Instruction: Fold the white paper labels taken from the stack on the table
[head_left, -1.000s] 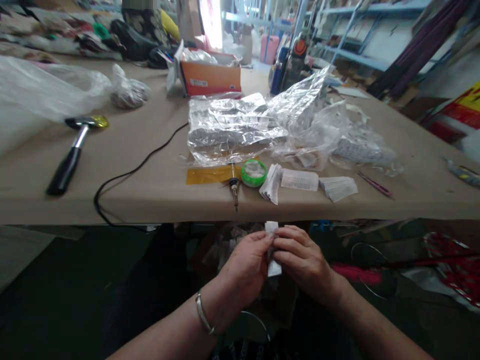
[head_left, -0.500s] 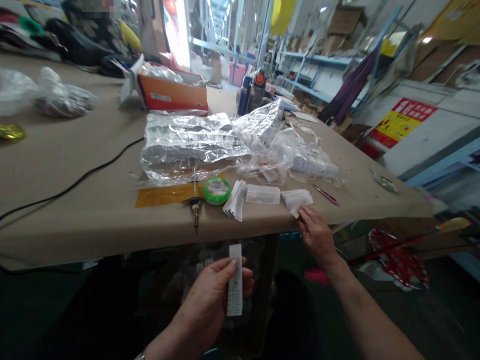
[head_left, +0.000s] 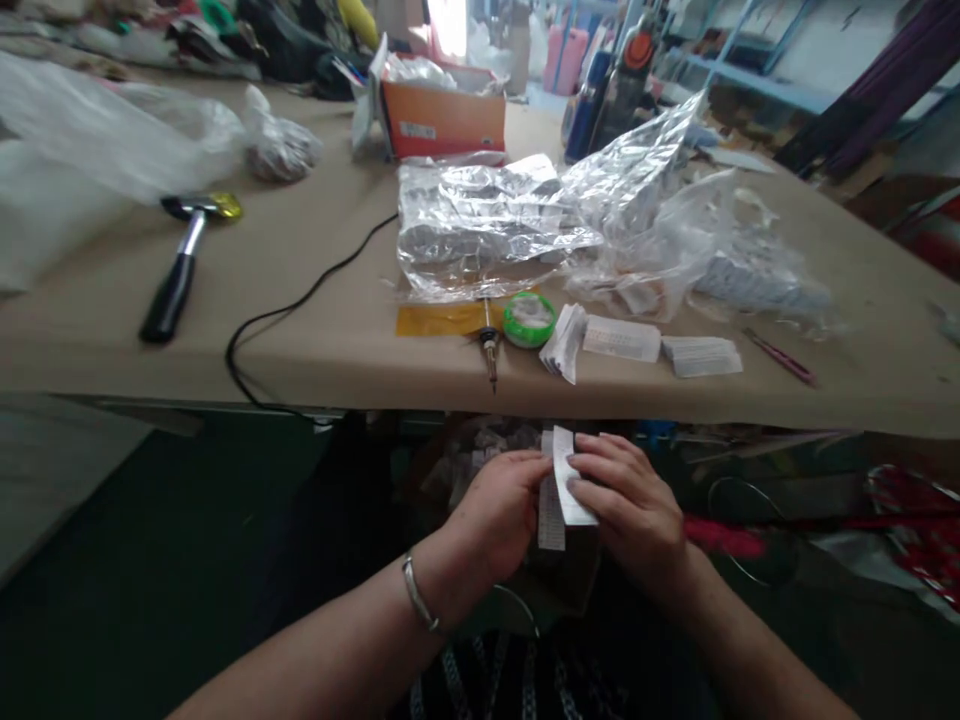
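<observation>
Just below the table edge, my left hand grips a narrow printed paper strip between thumb and fingers. Close against it, my right hand holds a white folded paper piece that overlaps the strip. On the table near the edge lie a fanned stack of papers, a printed sheet and another small paper stack. A green tape roll sits left of them, beside a pen-like tool with a pointed tip.
Crumpled clear plastic covers the table's middle. A hammer and a black cable lie left. Behind are an orange box and a dark bottle. Pink tweezers lie right; a bin of scraps sits below.
My right hand has left the paper stack on the table and come down beside my left hand with a paper piece. The view has turned left, showing the hammer.
</observation>
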